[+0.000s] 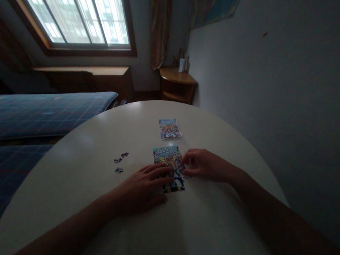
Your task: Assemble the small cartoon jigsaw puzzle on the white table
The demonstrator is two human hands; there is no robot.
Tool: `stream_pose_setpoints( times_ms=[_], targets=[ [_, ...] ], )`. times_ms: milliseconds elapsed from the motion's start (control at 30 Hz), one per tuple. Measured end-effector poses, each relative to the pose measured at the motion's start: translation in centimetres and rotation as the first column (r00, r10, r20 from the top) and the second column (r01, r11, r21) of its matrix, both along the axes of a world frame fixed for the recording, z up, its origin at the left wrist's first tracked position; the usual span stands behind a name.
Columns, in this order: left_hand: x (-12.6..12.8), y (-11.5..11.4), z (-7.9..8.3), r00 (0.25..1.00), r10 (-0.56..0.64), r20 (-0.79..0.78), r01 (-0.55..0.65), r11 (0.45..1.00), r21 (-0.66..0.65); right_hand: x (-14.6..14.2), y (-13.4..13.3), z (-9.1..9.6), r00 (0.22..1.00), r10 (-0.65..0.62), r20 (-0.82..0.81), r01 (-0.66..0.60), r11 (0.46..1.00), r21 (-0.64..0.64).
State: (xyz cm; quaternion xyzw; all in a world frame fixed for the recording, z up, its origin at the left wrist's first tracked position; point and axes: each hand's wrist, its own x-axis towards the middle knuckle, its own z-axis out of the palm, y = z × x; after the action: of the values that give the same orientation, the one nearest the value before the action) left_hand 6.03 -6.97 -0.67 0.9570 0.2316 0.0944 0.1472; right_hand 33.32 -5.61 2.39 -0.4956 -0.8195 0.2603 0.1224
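A small colourful jigsaw puzzle (169, 159) lies flat on the round white table (101, 148). My left hand (142, 186) lies flat on the table with its fingers stretched out, the fingertips resting on the puzzle's left lower part. My right hand (204, 165) is at the puzzle's right edge, fingers curled in a pinch against it; whatever they grip is too small to see. A printed reference card (169, 128) with the same picture lies just beyond the puzzle. Three loose dark pieces (120, 161) sit to the left.
The table's right edge runs close to a grey wall. A bed with a blue checked cover (39, 110) stands to the left. Behind are a wooden corner shelf (178, 83), a low cabinet under the window (82, 20), and a curtain.
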Motion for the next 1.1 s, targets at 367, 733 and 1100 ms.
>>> stream_pose_setpoints(
  times_ms=[367, 733, 1100],
  targets=[
    [0.0, 0.0, 0.0, 1.0, -0.003, -0.016, 0.003, 1.0, -0.001, 0.8, 0.1, 0.8, 0.984, -0.055, -0.167, 0.017, 0.976, -0.219],
    [-0.1, 0.0, -0.2, 1.0, 0.0, 0.019, 0.0, 1.0, -0.001, 1.5, 0.1, 0.2, 0.991, 0.05, -0.122, -0.092, 0.922, -0.377],
    [-0.1, 0.1, 0.0, 1.0, 0.0, 0.012, 0.0, 1.0, 0.011, 0.9, -0.2, 0.8, 0.998, 0.021, -0.053, -0.039, 0.931, -0.364]
  ],
)
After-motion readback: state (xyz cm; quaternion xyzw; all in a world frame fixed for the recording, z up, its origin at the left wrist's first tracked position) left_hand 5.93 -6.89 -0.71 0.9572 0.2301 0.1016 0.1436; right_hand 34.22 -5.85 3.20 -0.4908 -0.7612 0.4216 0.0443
